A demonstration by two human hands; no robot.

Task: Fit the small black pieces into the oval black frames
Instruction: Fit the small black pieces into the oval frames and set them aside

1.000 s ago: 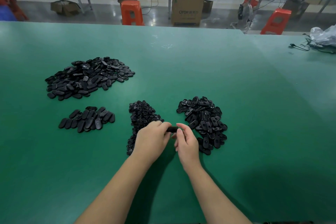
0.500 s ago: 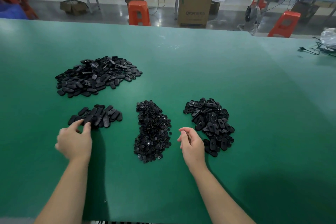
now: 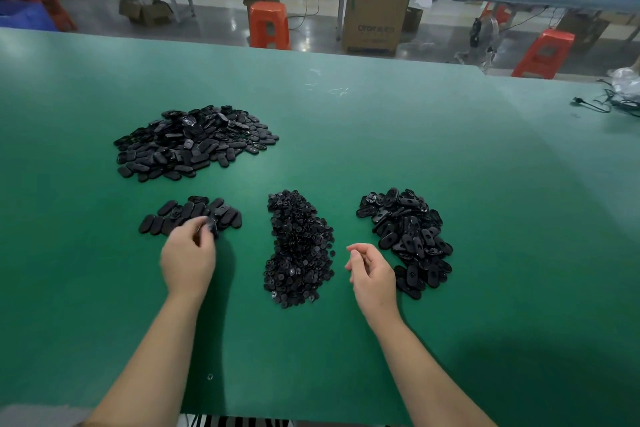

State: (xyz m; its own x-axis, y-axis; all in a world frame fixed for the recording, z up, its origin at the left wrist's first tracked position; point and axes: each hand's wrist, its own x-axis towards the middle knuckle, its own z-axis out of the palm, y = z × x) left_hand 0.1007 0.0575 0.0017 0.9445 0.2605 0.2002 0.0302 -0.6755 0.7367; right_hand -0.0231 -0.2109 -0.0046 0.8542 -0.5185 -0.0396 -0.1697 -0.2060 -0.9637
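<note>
Fingers [image 3: 202,236] of the left hand [image 3: 188,258] are curled at the near edge of a small batch of oval pieces [image 3: 190,215], their tips close around one dark oval piece [image 3: 210,226]; motion blur there makes it impossible to tell whether the piece is pinched or only touched. That hand lies palm down, its bare forearm running back to the lower left edge of the view. The right hand [image 3: 372,274] hovers between the middle and right heaps with its fingers loosely bent and its thumb apart from them, holding nothing; its forearm angles off to the lower right.

On the green table [image 3: 450,184] lie four dark groups. A heap of small black pieces [image 3: 299,250], round and tiny, forms a long strip in the middle. Just right of it sits a heap of oval black frames [image 3: 408,236], each showing an opening in its centre. The small batch by the left hand is spread in a loose row, mostly smooth backs upward. Farther off on the left, a large pile of similar ovals [image 3: 194,142] is mounded, glossy in places.

Beyond the table stand orange stools [image 3: 268,24] and a cardboard box [image 3: 375,19].
</note>
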